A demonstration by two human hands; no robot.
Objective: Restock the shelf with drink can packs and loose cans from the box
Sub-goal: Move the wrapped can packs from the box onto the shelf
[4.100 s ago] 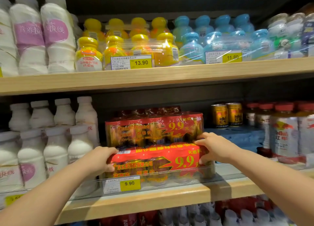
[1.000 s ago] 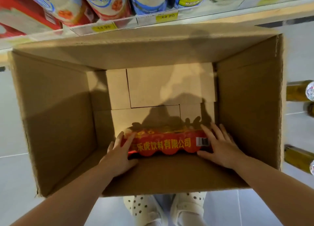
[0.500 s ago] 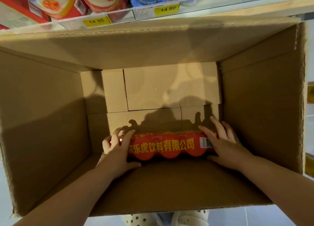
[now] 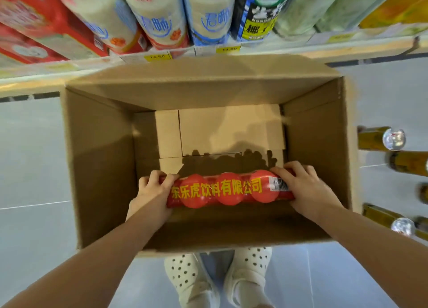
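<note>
A red shrink-wrapped can pack [image 4: 229, 191] with yellow characters sits inside the open cardboard box [image 4: 97, 159], near its close wall. My left hand [image 4: 151, 192] grips the pack's left end, fingers curled over the top. My right hand [image 4: 305, 187] grips the right end beside the barcode. Only the pack's top face shows. The rest of the box floor is bare cardboard.
The box stands on a grey tiled floor in front of a low shelf [image 4: 254, 50] packed with large bottles [image 4: 159, 13] and red cartons [image 4: 34, 25]. Several loose gold cans [image 4: 379, 138] lie on the floor to the right. My white spotted shoes [image 4: 187, 277] are just behind the box.
Both hands have closed around the pack's ends and the pack looks slightly raised. The camera has pulled back, so the box appears smaller and the floor cans show again.
</note>
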